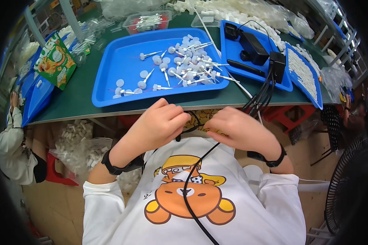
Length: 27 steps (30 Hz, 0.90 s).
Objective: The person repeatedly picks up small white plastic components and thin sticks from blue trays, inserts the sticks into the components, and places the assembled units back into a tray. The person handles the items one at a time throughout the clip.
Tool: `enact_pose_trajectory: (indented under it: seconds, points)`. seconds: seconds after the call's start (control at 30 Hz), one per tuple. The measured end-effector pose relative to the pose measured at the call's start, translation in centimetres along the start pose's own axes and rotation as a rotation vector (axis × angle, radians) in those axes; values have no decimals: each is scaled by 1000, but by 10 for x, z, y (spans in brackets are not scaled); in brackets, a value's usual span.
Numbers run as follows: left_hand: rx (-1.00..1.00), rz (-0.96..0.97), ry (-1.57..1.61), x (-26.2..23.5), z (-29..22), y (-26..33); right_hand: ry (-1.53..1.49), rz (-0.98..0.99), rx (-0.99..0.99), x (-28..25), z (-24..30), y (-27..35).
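Observation:
My left hand (164, 122) is closed, knuckles up, just off the near table edge. Facing it, my right hand (232, 125) is closed too, its fingers curled inward. Whatever their fingertips hold, if anything, is hidden. A black cable (188, 179) runs down over my shirt from between the hands. Beyond them on the table lies a large blue tray (126, 43). Thin white sticks with translucent round discs (190, 67) are heaped at its right side, and a few more lie at its left and near side.
A smaller blue tray (229, 47) carries a black power adapter (253, 48) and bundled cables. Right of it, another blue tray (290, 61) holds small white pieces (303, 75). A clear box (129, 25) of sticks stands behind. A green snack bag (55, 61) is at left, a fan (349, 183) at right.

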<state>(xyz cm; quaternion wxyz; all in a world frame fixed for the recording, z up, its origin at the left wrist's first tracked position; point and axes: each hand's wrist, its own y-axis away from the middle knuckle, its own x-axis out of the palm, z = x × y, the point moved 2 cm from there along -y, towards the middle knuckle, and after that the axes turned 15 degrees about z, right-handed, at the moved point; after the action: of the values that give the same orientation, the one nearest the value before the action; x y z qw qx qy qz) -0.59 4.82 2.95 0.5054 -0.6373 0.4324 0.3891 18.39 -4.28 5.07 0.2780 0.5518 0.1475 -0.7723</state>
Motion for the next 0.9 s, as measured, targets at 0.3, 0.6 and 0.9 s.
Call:
enact_pose_trajectory:
  seconds: [0.3,0.6,0.9]
  points:
    - [-31,78,4,1,-6,3,93,-36,-48,26,-6,-22]
    - [-42,181,-47,5,-5,4,57,-124,14,16,-3,-18]
    - [-36,181,-41,4,-6,5,175,-254,8,-1,-3,-8]
